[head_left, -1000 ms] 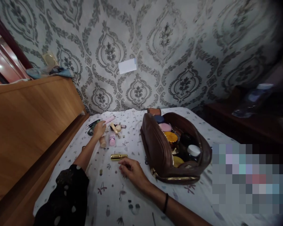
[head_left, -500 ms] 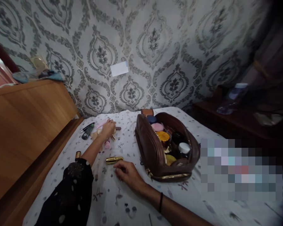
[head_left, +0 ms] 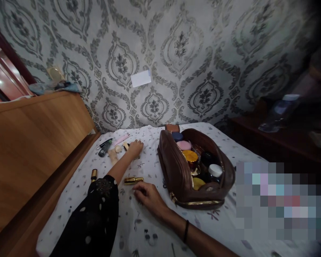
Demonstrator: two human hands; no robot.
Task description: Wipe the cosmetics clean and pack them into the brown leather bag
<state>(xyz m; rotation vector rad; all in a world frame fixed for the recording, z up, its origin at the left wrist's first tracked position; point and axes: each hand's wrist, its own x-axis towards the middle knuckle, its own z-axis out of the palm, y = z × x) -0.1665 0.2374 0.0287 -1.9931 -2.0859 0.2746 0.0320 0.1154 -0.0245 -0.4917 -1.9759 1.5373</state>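
My left hand (head_left: pixel 135 149) reaches to the far side of the patterned sheet, its fingers bent and closed over something hidden. Close to its left lie a small cream-coloured item (head_left: pixel 126 146), a round compact (head_left: pixel 118 149), a pink tube (head_left: pixel 122 139) and a dark green bottle (head_left: pixel 105 148). My right hand (head_left: pixel 149 196) rests on the sheet, fingers loosely curled and apart, just below a gold tube (head_left: pixel 133 180). Another gold-and-black tube (head_left: pixel 94 174) is beside my left sleeve. To the right stands an unzipped brown bag (head_left: pixel 173 167) full of jars and compacts.
A wooden board (head_left: pixel 42 132) borders the sheet at the left. Behind is a patterned wall with a white card (head_left: pixel 141 78). A clear bottle (head_left: pixel 279 112) stands on a dark table (head_left: pixel 246 132) at right. A brown item (head_left: pixel 172 127) lies behind the bag.
My left hand has moved right, away from the small items, uncovering some of them. The view has shifted slightly left. My right hand stays beside the gold tube.
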